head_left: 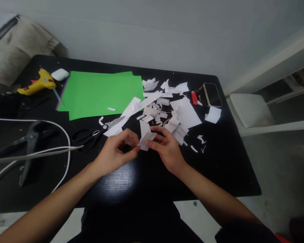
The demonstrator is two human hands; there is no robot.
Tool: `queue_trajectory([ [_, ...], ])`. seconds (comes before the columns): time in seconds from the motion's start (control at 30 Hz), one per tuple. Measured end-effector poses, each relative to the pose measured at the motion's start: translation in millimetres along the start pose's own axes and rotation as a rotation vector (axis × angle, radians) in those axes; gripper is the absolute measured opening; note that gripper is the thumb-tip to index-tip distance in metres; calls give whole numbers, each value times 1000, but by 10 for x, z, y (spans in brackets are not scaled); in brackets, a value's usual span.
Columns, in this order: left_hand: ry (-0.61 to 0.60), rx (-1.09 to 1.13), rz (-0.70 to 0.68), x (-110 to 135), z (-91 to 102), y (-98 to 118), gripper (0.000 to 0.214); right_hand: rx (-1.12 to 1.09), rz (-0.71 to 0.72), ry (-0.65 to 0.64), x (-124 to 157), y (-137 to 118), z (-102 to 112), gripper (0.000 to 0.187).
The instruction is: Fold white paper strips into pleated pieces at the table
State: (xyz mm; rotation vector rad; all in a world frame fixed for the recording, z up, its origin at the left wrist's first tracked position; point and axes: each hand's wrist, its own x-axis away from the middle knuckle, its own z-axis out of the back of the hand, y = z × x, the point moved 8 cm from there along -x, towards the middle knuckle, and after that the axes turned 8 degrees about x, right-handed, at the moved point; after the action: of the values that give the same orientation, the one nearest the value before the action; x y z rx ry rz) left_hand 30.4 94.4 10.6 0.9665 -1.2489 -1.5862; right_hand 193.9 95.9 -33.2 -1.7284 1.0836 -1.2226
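Observation:
A small folded piece of white paper is held up above the front middle of the black table. My left hand pinches its left edge between thumb and forefinger. From the other side, my right hand grips the paper with its thumb in front and fingers behind. Just past my hands lie white paper scraps and a long white strip. Black-handled scissors rest left of my left hand, their blades reaching onto the white paper.
Green sheets lie at the back left, near a yellow glue gun and a white rounded object. White cables loop across the left side. A red lighter and a phone sit at the back right.

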Motion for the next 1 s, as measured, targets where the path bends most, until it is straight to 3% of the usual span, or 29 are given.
queue_trajectory([
  [0.3, 29, 11, -38, 7, -12, 11, 21, -29, -1, 34, 2, 11, 14, 42],
  [0.5, 52, 11, -50, -5, -25, 57, 6, -35, 20, 39, 10, -16, 9, 38],
  [0.67, 35, 16, -8, -7, -61, 15, 5, -120, 11, 51, 2, -14, 8, 39],
  [1.0, 108, 109, 26, 20, -37, -9, 10, -187, -76, -26, 44, -7, -83, 68],
])
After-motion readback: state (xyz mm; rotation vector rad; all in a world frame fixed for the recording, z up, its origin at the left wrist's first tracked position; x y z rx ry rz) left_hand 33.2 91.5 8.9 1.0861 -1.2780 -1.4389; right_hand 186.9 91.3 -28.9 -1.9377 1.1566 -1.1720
